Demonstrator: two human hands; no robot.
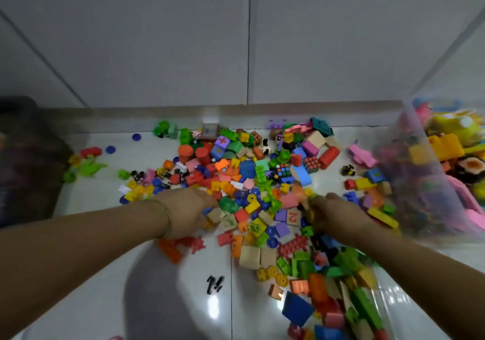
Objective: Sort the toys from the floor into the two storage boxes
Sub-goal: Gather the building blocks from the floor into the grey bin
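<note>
Toys (246, 169) lie in a wide, bright heap on the white tiled floor (105, 287), running from the wall (183, 37) down toward me: plastic blocks, wooden blocks, rings, puzzle cubes and small figures. I have both hands down in the middle of that heap. The left hand (189, 213), a thin bracelet (165, 213) at its wrist, reaches its fingers in among wooden and coloured blocks; blur keeps me from telling whether it grips anything. The right hand (336, 216) curls its fingers down over a few small pieces, and again I cannot tell if it truly holds them.

At the right stands a clear storage box (409, 171), already part-filled with pink and yellow toys. At the lower right, what looks like a second clear box (393, 295) holds blocks. I judge the sorting begun but far from finished, since most pieces are on the floor.
</note>
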